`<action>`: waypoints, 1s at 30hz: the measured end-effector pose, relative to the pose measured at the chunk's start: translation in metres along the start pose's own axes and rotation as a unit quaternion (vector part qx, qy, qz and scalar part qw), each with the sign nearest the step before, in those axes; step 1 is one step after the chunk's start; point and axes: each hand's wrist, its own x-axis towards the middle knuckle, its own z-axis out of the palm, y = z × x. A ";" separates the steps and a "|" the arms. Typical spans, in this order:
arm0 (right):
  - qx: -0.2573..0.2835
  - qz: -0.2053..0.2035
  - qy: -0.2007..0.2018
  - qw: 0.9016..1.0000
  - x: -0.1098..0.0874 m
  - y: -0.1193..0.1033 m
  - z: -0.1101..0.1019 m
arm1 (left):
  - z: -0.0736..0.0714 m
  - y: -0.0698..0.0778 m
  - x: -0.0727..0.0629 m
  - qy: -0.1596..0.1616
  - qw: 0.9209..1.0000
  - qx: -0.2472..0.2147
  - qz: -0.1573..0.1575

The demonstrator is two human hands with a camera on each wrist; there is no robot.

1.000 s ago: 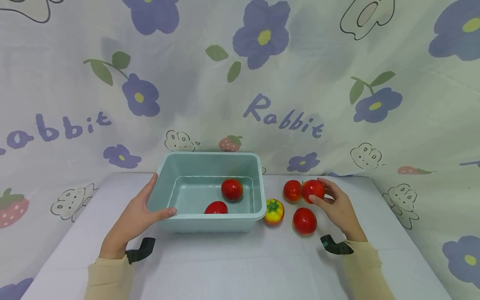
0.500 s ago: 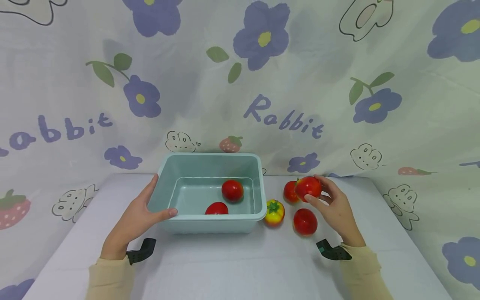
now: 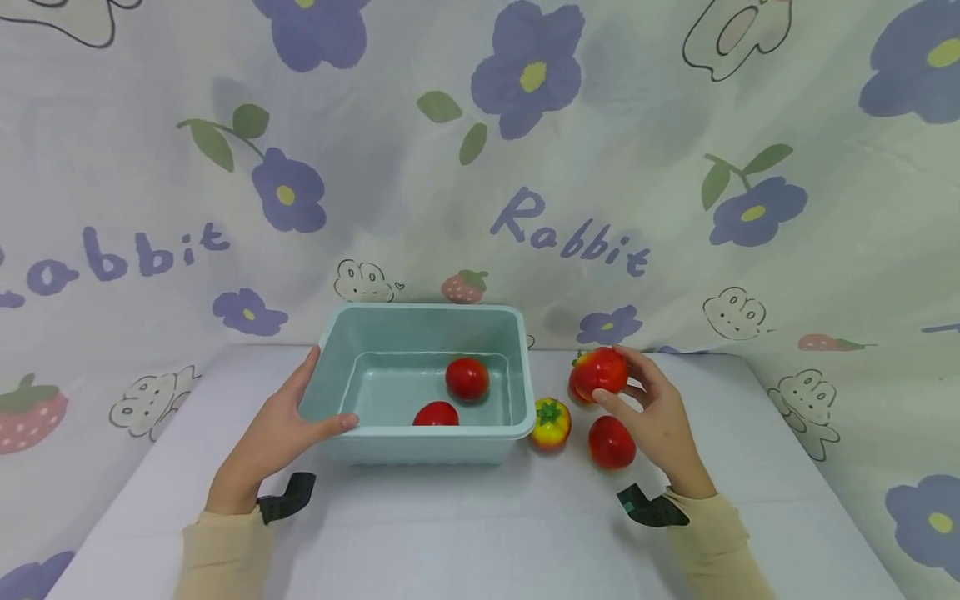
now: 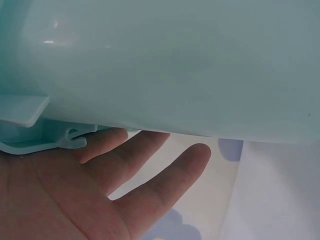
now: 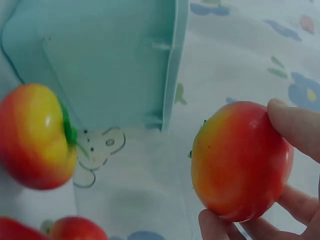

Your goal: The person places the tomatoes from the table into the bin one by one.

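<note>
My right hand (image 3: 654, 408) pinches a red tomato (image 3: 600, 371) between thumb and fingers. In the right wrist view this tomato (image 5: 240, 162) shows a yellow-orange end with a bit of green stem. Mostly hidden behind it in the head view is another tomato (image 3: 574, 388). My left hand (image 3: 281, 437) holds the front left corner of a light blue-green plastic bin (image 3: 420, 452), thumb over the rim and fingers along the outer side. Two red tomatoes lie inside the bin, one (image 3: 467, 379) at the right, one (image 3: 436, 414) partly hidden by the front wall.
Close to the bin's right side sits a yellow and red tomato (image 3: 551, 427) with a green top. A red tomato (image 3: 611, 442) lies near my right hand. The white table (image 3: 480, 533) ends at a hanging cloth (image 3: 420, 200) printed with flowers and rabbits.
My right hand has carried its tomato leftward, toward the bin, so it now covers most of the tomato behind. The left hand and bin stay in place.
</note>
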 end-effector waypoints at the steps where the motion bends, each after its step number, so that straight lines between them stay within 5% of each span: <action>1: 0.004 -0.006 -0.001 1.000 0.000 -0.001 0.002 | 0.000 0.000 0.000 0.000 1.000 0.000 0.000; 24: 0.060 -0.052 -0.046 0.996 0.002 -0.033 0.052 | 0.000 0.000 -0.001 0.001 1.000 -0.013 0.005; 30: 0.070 -0.096 -0.054 0.991 0.004 -0.039 0.067 | 0.000 0.000 -0.001 0.001 1.000 -0.010 0.001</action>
